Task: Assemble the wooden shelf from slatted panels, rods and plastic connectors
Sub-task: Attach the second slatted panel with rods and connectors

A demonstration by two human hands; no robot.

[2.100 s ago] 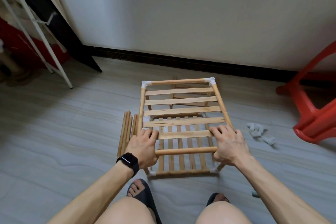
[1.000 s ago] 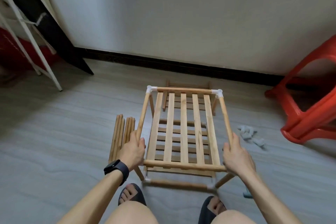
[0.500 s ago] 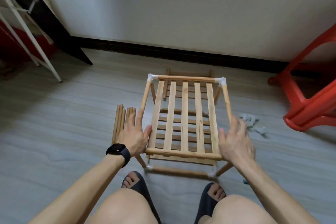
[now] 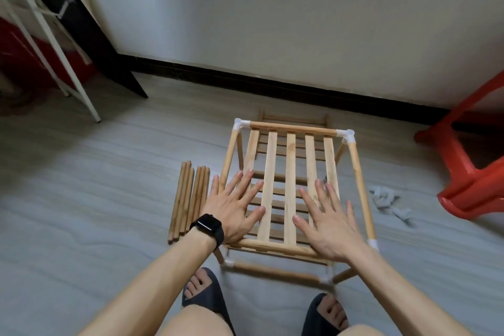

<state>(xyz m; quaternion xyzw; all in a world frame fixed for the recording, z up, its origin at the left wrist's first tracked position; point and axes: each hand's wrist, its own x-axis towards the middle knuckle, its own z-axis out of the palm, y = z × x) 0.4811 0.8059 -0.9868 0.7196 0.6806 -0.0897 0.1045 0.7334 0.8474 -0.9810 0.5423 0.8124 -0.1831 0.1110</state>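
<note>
Shelf [image 4: 291,161] stands on the grey floor [image 4: 95,185] straight ahead of the person's knees. Its top slatted panel faces up, and a lower tier shows through the gaps. White corner connectors [image 4: 347,135] join the rails at the far edge, and more of them sit at the near corners.

Both hands lie palm down on the top slats with fingers straight and spread, gripping nothing. The left hand [image 4: 234,207], which wears a black watch [image 4: 207,226] at the wrist, covers the slats by the shelf's left rail, with its little finger reaching out over that rail. The right hand [image 4: 327,224] covers the slats on the right side, its outer edge just inside the right rail. Both wrists cross the near rail.

Left of the shelf, a bundle of loose rods [image 4: 188,202] lies just beside the frame, parallel to its side rail. Floor runs on beyond them to the white rack legs [image 4: 68,63]. Right of the shelf a small heap of grey connectors [image 4: 390,202] lies near it, and a red stool [image 4: 474,169] sits further out. Behind the shelf a strip of floor separates it from the black baseboard [image 4: 272,84]. The person's dark sandals [image 4: 203,294] rest just short of the near bottom rail.
</note>
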